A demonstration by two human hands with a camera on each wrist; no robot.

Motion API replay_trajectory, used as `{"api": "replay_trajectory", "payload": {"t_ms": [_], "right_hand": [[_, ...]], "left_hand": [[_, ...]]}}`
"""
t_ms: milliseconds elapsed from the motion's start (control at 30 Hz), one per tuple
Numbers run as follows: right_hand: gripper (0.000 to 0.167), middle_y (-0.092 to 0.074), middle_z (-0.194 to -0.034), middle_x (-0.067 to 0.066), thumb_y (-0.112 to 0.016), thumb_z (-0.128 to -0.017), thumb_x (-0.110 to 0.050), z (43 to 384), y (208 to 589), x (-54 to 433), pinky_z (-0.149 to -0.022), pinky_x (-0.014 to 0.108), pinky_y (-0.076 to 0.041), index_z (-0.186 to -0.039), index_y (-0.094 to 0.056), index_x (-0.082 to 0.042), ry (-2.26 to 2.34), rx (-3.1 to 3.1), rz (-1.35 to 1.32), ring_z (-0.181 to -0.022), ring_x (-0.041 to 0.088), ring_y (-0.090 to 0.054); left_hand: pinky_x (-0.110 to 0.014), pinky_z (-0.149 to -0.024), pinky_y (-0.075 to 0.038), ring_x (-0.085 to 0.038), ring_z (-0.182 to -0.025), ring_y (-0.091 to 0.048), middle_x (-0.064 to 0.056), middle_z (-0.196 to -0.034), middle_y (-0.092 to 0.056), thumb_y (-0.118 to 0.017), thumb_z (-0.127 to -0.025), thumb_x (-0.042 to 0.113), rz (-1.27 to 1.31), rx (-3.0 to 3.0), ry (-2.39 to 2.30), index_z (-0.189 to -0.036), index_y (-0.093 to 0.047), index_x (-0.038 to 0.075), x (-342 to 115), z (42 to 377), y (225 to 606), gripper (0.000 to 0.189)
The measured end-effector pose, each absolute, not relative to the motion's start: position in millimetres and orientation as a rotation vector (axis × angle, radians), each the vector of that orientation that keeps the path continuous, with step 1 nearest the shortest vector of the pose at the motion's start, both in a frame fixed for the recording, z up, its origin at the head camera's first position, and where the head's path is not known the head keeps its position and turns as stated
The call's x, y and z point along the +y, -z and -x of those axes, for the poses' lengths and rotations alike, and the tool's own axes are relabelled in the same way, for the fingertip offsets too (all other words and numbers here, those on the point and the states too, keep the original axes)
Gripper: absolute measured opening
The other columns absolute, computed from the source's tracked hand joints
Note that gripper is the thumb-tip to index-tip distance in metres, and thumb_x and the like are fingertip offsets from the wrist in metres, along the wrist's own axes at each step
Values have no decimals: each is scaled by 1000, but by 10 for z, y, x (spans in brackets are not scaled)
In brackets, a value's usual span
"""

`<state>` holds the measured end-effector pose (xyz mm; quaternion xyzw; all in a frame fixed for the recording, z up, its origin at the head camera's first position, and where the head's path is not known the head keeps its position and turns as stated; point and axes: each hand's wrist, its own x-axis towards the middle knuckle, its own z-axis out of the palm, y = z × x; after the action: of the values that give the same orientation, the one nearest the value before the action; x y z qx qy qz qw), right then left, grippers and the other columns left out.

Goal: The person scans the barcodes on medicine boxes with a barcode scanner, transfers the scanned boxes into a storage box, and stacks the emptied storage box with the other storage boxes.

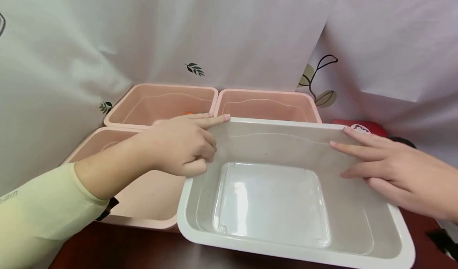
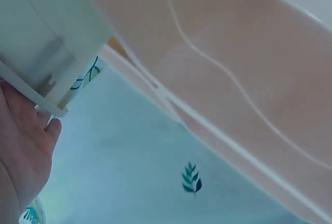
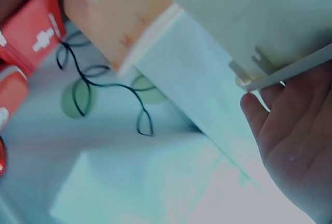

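Note:
A white plastic storage bin (image 1: 272, 205) is tilted toward me, its inside bare, overlapping the pink bins in the head view. My left hand (image 1: 182, 144) grips its far left corner, with a finger stretched along the rim. At the right side, my right hand (image 1: 397, 167) holds the rim, its fingers spread over the inner wall. The left wrist view shows the left palm (image 2: 23, 146) against the rim from outside. In the right wrist view, the right palm (image 3: 301, 136) sits likewise under the rim; parts of both hands are hidden by the bin.
Pink bins stand at the back left (image 1: 161, 90), behind the white bin (image 1: 268, 96), and at the near left (image 1: 154, 197). A red pouch (image 1: 375, 128) lies at the right. Printed fabric (image 1: 250, 34) hangs behind, and a dark red tabletop (image 1: 143, 249) shows below.

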<state>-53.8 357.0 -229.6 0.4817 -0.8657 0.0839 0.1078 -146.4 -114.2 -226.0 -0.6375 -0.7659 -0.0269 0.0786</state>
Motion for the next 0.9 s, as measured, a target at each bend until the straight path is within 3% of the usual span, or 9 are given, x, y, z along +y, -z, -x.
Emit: {"api": "replay_trajectory", "payload": {"t_ms": [33,167,267,400,500,633,700,800,900], "right_hand": [[46,-56,-158,5,-67,-80,-1,564,2255,3570,-128,31,-12,-114,-79,-30,-248,-2536,-1424,-159,31,-29],[49,-61,-151,2,-64,-76,3,656,2113,3532,-126,26,-17,-99,-75,-38,-248,-2520,-1432,-157,29,-32],[49,-60,-153,0,-65,-78,2,713,2002,3431,-123,21,-18,-99,-74,-41,-212,-2550,-1415,-158,29,-32],[44,-60,-153,-2,-68,-82,-2,797,1824,3233,-123,20,-18,-101,-73,-42,-182,-2536,-1434,-158,32,-31],[37,-61,-151,0,-69,-86,-7,881,1661,3091,-125,24,-18,-100,-74,-40,-180,-2475,-1476,-157,33,-32],[30,-64,-148,3,-70,-90,-10,1045,1497,3027,-126,29,-20,-99,-75,-38,-177,-2432,-1496,-157,33,-33],[32,-61,-151,3,-75,-89,-13,1325,1556,3225,-127,36,-20,-104,-77,-40,-186,-2444,-1528,-158,35,-29],[41,-52,-160,7,-85,-86,-24,2227,1955,3907,-129,50,-10,-123,-77,-40,-146,-2403,-1693,-158,46,-22],[49,-48,-163,7,-90,-82,-39,2591,2086,4012,-128,55,-5,-129,-74,-43,-93,-2361,-1763,-159,47,-17]], "left_hand": [[-46,-128,-21,-37,-152,-41,11,-67,-47,-48,-82,11,1919,-2272,95,-61,-48,23,-1153,1463,2233,24],[-53,-125,-25,-37,-151,-43,14,-72,-51,-49,-82,11,1898,-2278,124,-64,-53,25,-1240,1424,2146,23],[-61,-121,-30,-37,-153,-39,12,-77,-58,-51,-82,10,1832,-2304,90,-66,-53,25,-1381,1376,2038,22],[-61,-119,-33,-40,-151,-41,8,-92,-72,-57,-79,13,1750,-2284,79,-75,-72,22,-1633,1343,1837,19],[-59,-122,-29,-41,-152,-40,5,-104,-77,-60,-79,16,1679,-2315,44,-88,-82,21,-1810,1335,1684,24],[-57,-125,-23,-39,-155,-35,6,-109,-76,-60,-80,17,1600,-2366,-3,-93,-83,23,-1958,1344,1499,28],[-57,-125,-22,-39,-154,-36,5,-107,-76,-60,-79,18,1594,-2348,1,-92,-83,23,-2012,1374,1397,27],[-58,-125,-22,-39,-153,-38,3,-105,-77,-66,-82,20,1577,-2339,-21,-90,-83,23,-2116,1432,1244,19],[-57,-126,-18,-36,-155,-36,2,-106,-78,-74,-84,27,1489,-2385,-95,-87,-84,25,-2250,1502,1128,11]]}}
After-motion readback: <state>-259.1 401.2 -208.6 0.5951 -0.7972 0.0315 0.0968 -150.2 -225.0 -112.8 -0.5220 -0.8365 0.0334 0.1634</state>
